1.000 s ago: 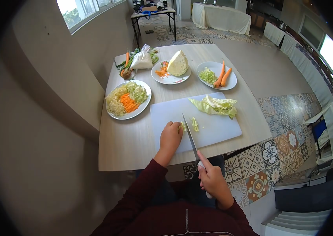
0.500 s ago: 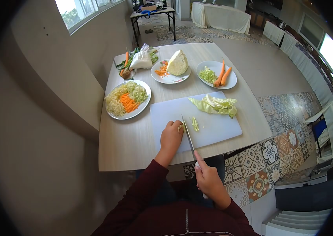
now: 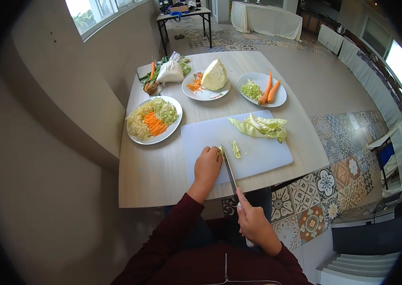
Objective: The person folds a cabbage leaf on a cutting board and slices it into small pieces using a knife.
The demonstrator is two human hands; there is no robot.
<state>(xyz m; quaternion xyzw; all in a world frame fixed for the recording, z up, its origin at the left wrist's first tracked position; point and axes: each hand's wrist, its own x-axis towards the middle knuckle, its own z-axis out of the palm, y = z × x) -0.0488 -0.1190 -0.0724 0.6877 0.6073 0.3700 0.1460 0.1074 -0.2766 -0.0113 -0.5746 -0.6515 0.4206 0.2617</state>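
Observation:
On the white cutting board (image 3: 267, 153), my left hand (image 3: 207, 166) is closed over a small piece of cabbage (image 3: 219, 154), mostly hidden by the fingers. My right hand (image 3: 255, 220) grips the white handle of a knife (image 3: 230, 171), its blade pointing away from me beside my left fingertips. A few cut cabbage strips (image 3: 236, 149) lie just right of the blade. Loose cabbage leaves (image 3: 260, 128) rest at the board's back right.
A plate (image 3: 176, 126) of shredded vegetables stands left of the board. Behind are a plate (image 3: 208, 98) with a cabbage wedge, a plate (image 3: 281, 98) with carrots and shreds, and a bag (image 3: 170, 72) beside more vegetables. A wall is at the left.
The knife has shifted slightly, its tip drawn back toward me and close to my left fingers. My right hand moved a little with it; my left hand stays almost still.

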